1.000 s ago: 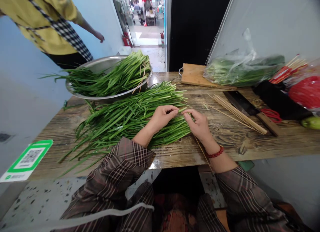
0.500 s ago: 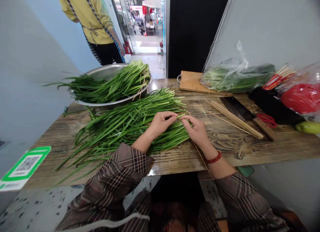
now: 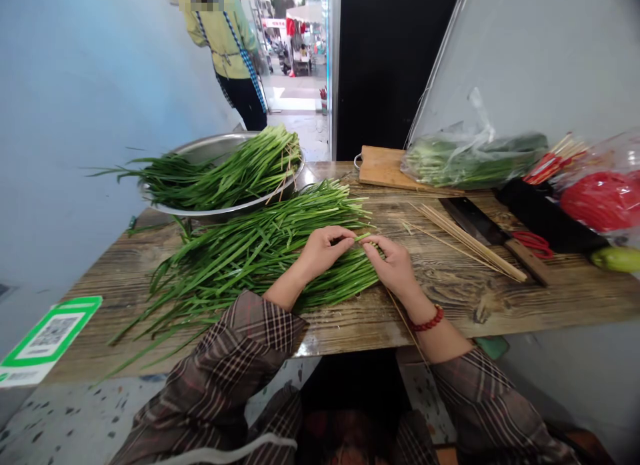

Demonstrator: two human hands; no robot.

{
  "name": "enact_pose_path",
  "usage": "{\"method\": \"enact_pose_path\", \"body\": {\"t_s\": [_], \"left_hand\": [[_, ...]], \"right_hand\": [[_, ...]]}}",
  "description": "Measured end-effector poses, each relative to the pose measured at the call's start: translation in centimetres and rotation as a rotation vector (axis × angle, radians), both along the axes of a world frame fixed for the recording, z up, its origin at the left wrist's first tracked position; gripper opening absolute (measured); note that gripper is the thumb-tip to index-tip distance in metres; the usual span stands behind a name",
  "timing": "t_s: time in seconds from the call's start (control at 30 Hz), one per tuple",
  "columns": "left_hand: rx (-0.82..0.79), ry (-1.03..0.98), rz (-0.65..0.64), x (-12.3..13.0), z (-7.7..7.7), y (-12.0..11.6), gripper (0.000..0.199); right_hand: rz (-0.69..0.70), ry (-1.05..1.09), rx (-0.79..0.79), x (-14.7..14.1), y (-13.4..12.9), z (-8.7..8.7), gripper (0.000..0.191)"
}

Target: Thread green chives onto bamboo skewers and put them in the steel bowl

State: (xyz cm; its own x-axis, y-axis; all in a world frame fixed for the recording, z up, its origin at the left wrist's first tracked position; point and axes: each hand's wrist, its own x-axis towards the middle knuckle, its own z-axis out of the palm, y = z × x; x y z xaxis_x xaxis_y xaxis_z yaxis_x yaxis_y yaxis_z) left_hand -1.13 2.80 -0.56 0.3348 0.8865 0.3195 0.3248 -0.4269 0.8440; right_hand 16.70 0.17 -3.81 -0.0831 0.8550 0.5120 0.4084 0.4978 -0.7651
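- Now our left hand [image 3: 324, 255] pinches a pale green stem [image 3: 363, 237] between thumb and finger.
- Our right hand [image 3: 394, 266] grips the same stem close by.
- We have green stalks [image 3: 240, 255] under both hands, spread on the wooden table [image 3: 435, 311] near the metal basin [image 3: 213, 213].

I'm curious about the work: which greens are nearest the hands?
The pile directly on the table, beneath the left hand and right hand; the others are in the metal basin and plastic bag.

Pale walls [image 3: 100, 85], wooden table [image 3: 445, 308], speckled floor [image 3: 75, 415], doorway [image 3: 303, 101] — bright beyond
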Motion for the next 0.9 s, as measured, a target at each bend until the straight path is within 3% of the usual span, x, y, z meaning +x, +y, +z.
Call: {"method": "enact_pose_path", "body": {"t_s": [0.5,0.63,0.9], "left_hand": [[-0.215,-0.151,-0.073,0.24,-0.05,-0.22,0.023],[-0.193,-0.157,-0.071,0.32,-0.37,-0.10,0.022],[-0.173,-0.158,-0.084,0.42,-0.70,-0.06,0.017]], "right_hand": [[-0.018,0.003,-0.011,0.08,-0.24,-0.28,0.020],[0.004,0.020,-0.040,-0.02,-0.50,-0.17,0.037],[0.026,0.018,-0.039,0.11,-0.40,-0.63,0.024]]}}
